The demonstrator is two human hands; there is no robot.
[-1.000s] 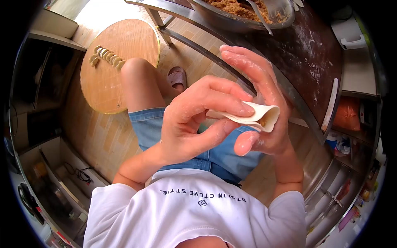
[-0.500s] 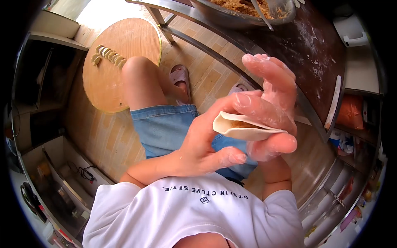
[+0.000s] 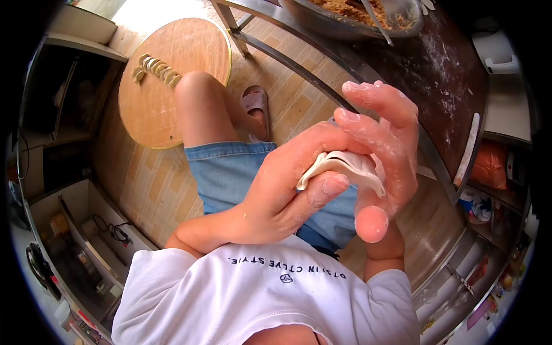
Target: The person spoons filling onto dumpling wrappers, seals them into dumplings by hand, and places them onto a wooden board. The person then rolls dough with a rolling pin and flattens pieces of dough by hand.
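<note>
A folded dumpling [image 3: 349, 164] with a pale wrapper is held up in front of my body, its edge curved and a narrow dark gap visible along the top. My left hand [image 3: 282, 190] is closed on it, thumb on the near side and fingers behind. Floury and spread, my right hand [image 3: 397, 144] is at the dumpling's right end, with the thumb apart from the wrapper and the fingers reaching up beyond it. Whether the right palm supports the dumpling is partly hidden.
On the left, a round wooden board [image 3: 155, 115] bears a row of several dumplings [image 3: 158, 68], partly behind my knee. A metal bowl of filling [image 3: 368, 14] with a utensil in it stands on the flour-dusted dark table [image 3: 443, 75]. Shelves [image 3: 494, 213] line the right side.
My left thumb has come up and pressed onto the dumpling, which has gone from a gaping fold to nearly closed and curved. My right thumb has moved down off the wrapper.
</note>
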